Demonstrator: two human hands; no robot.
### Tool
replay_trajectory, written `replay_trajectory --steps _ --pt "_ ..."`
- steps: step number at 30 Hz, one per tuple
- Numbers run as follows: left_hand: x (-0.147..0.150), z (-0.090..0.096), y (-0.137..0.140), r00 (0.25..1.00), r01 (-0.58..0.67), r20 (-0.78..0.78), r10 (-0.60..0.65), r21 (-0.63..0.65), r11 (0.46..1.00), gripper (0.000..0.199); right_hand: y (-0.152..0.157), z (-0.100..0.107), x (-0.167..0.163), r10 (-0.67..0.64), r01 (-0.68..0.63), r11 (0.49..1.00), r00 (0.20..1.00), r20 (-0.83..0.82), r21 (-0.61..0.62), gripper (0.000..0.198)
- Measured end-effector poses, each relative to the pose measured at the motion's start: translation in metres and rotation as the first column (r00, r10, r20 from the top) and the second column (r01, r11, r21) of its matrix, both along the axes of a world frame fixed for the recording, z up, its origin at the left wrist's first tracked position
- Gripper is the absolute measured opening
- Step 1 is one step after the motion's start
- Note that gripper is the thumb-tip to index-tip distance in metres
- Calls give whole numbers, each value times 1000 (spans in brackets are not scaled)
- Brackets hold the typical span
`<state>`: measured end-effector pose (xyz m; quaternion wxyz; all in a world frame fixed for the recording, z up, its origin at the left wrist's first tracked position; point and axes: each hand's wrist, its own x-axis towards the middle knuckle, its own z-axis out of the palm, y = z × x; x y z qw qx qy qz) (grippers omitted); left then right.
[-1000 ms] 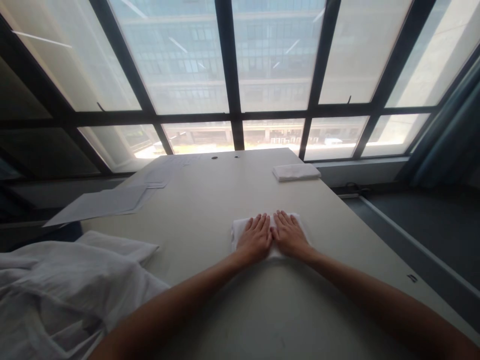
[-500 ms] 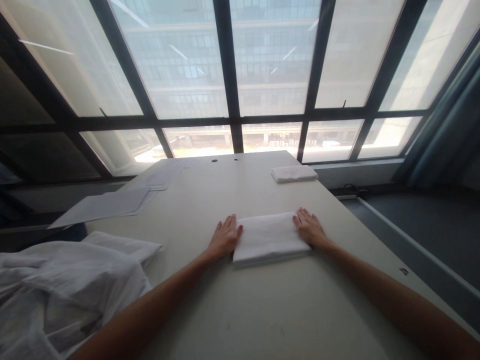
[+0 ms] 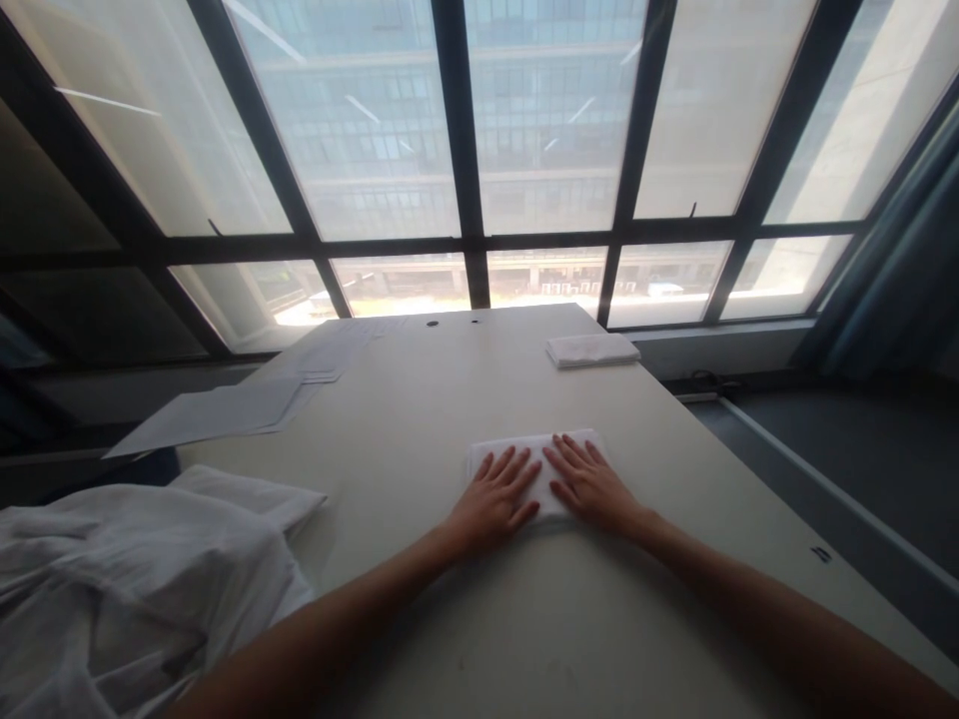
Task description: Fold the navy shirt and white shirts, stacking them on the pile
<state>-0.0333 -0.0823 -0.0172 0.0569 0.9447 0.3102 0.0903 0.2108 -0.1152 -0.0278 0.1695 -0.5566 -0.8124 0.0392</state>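
A folded white cloth lies flat on the white table in front of me. My left hand rests palm down on its left half, fingers spread. On the right half lies my right hand, also palm down with its fingers stretched out. The two hands are close together near the cloth's middle and cover much of it. Neither hand grips anything.
A second folded white cloth sits near the table's far right edge. Loose white fabric is heaped at the near left. Paper sheets lie along the left edge. Large windows stand beyond the table.
Both hands have moved inward from the cloth's left and right edges onto its top. The cloth stays in about the same place.
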Motion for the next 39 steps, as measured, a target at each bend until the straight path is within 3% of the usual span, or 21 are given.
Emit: replay_trajectory --steps 2,4,7,10,13,15,17,19,21,23,25,27,30,33,36,39 --pt "-3 0 0 1000 -13 -24 12 -14 1000 64 1 -3 5 -41 44 998 998 52 -47 64" --pt "-7 1 2 998 -40 -42 39 -33 999 63 5 -8 20 -168 171 981 985 48 -87 65" --pt "-15 7 5 985 -156 -84 152 -37 987 62 13 -16 50 -401 398 911 916 -10 -112 63" --pt "-28 14 12 927 -355 -117 356 30 935 56 18 -18 74 -540 541 840 826 -162 -37 56" --pt "-43 18 27 876 -474 -79 476 50 879 46 19 -13 81 -562 587 808 741 -369 -52 53" --pt "-49 19 40 882 -472 -20 472 -51 880 40 17 -9 76 -547 557 822 712 -441 -119 52" --pt "-51 20 49 869 -465 65 490 -231 855 36 13 -5 67 -518 502 848 717 -466 -170 48" --pt "-50 22 54 811 -457 149 565 -441 772 38 8 -1 57 -480 438 874 716 -506 -209 42" --pt "-50 28 52 747 -389 196 635 -646 657 46 3 4 49 -442 343 897 667 -600 -279 35" --pt "-51 35 48 717 -269 213 664 -794 545 54 -1 11 47 -447 241 893 563 -695 -379 30" --pt "-53 40 44 704 -180 219 676 -865 468 62 -4 17 48 -517 188 852 441 -733 -489 28" --pt "-53 42 41 677 -175 230 699 -872 457 76 -6 21 50 -603 163 794 337 -723 -586 29" --pt "-53 40 39 638 -205 263 724 -848 489 99 -10 21 49 -660 47 739 251 -708 -673 28" --pt "-51 36 39 639 -132 304 707 -862 490 109 -13 20 40 -611 -97 764 210 -764 -638 28" --pt "-50 33 42 616 -59 334 713 -884 465 112 -14 20 30 -531 -131 828 135 -837 -546 34" --pt "-51 29 48 572 -60 333 749 -894 443 111 -12 19 26 -502 -141 850 75 -861 -508 43"
